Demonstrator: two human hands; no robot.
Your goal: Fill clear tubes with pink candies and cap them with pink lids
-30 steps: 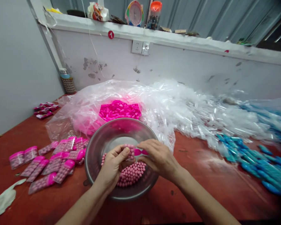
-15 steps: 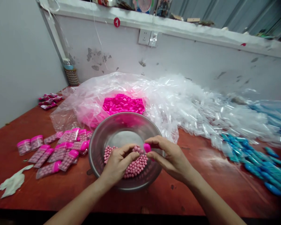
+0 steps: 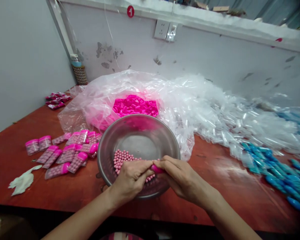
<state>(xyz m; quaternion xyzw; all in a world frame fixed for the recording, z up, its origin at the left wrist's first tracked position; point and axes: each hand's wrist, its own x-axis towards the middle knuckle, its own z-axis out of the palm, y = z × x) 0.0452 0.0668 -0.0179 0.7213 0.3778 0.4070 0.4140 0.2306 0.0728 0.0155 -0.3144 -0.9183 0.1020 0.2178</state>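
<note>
Above the front of a metal bowl (image 3: 168, 141), my two hands meet. My left hand (image 3: 132, 176) is closed around a small clear container of pink beads, now almost wholly covered by the fingers. Between the fingers of my right hand (image 3: 183, 178) is a bright pink cap (image 3: 156, 169), pressed against the container's end; whether it sits fully on cannot be seen. Loose pink beads (image 3: 122, 158) lie in the near left part of the bowl. Left of it are several capped clear containers filled with beads (image 3: 67, 154).
Behind the bowl, a plastic bag (image 3: 90, 90) holds many pink caps (image 3: 136, 106). Clear empty containers (image 3: 222, 116) heap to the right, near blue-capped ones (image 3: 277, 170). A white crumpled scrap (image 3: 23, 181) lies at left. A bottle in a woven holder (image 3: 79, 74) stands by the wall.
My hands have come together, and the pink cap has moved left onto the container's end. The view has tilted down a little.
</note>
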